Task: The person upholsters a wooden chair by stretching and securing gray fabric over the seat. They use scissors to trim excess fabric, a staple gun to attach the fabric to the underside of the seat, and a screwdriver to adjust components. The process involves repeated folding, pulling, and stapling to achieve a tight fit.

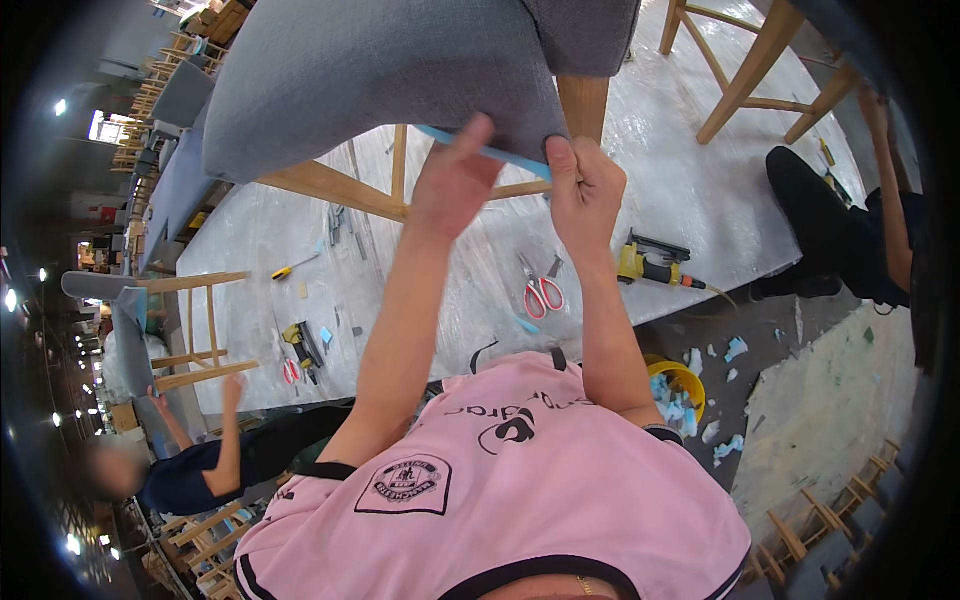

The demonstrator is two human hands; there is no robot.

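Note:
A chair with a grey upholstered seat [390, 70] stands tipped on the table in front of me, its wooden legs [340, 190] below the cover. Pale blue foam [520, 160] shows as a strip along the lower edge of the fabric. My right hand [590, 195] is closed on the corner of the grey fabric, thumb in front and fingers folded. Beside it, my left hand [455, 185] is up at the blue strip, blurred by motion, so its grip cannot be made out.
Red-handled scissors [541, 297] and a yellow-black staple gun [655, 268] lie on the film-covered table [480, 340]. Farther left are a screwdriver [295, 266] and another staple gun [302, 350]. A yellow bucket [703, 390] holds blue foam scraps. Co-workers stand at left [200, 475] and right [890, 230].

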